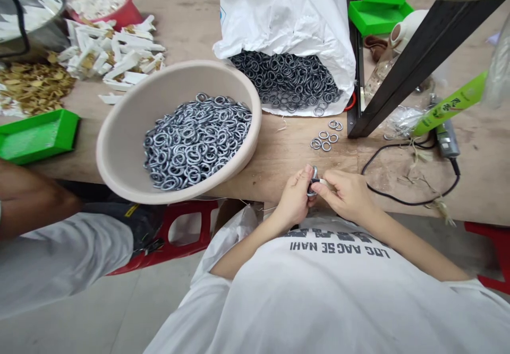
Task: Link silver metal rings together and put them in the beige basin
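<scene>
My left hand is closed, pinching a grey ring upright at the front edge of the table. Close against it, my right hand is closed too, with thumb and fingers on a small dark and white piece by the ring; its kind is too small to tell. Several loose grey rings lie just beyond my hands. To the left, a large beige basin holds a heap of similar rings. Behind, more dark rings spill from the mouth of a white sack.
A slanted black metal post rises at right, near a cable and a green packet. White plastic pieces, a red bowl and a green tray stand left. Another person's arm is beside me.
</scene>
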Available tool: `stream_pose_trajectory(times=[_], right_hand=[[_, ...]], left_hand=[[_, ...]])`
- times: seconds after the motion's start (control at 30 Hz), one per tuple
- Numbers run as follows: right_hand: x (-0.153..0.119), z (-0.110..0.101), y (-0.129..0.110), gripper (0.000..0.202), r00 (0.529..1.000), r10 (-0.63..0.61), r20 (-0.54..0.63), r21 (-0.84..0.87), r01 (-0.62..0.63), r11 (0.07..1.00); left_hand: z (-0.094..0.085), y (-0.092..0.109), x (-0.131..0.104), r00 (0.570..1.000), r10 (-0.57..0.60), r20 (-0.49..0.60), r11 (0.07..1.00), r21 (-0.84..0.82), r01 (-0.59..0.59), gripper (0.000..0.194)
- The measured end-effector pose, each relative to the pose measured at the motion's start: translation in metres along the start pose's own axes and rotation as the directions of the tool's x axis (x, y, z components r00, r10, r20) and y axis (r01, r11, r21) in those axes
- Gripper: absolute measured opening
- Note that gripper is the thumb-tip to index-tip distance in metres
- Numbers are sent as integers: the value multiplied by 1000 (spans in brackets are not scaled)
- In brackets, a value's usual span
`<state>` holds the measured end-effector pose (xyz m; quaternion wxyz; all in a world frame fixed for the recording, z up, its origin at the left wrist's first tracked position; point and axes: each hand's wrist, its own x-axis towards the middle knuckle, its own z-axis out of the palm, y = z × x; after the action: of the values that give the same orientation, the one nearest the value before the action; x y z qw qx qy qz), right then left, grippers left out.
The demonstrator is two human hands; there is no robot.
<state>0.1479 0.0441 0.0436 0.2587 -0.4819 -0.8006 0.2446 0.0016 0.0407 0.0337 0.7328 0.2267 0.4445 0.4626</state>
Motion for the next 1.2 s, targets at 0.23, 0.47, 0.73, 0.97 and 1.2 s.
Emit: stream_pose_trajectory(times=[0.23,0.47,0.73,0.97,1.2], right_hand=[[35,-6,62,47,905,347,-245,-41,-367,929],[62,9,85,27,961,262,-87,-301,-275,913],[25,16,36,20,958,274,-81,573,-180,800],[2,27,13,15,940,236,-245,524,-76,848],[4,17,15,31,966,201,-161,616,-60,786]], left_hand=[[-13,-5,-5,992,-57,114,998,48,52,45],[-40,3,9,987,-93,130,987,-120,109,26],[-26,-4,22,996,-81,26,995,-61,82,42],[-1,-12,17,993,35,111,999,16,-37,44],[-6,-11,14,983,8,182,1000,19,-11,46]])
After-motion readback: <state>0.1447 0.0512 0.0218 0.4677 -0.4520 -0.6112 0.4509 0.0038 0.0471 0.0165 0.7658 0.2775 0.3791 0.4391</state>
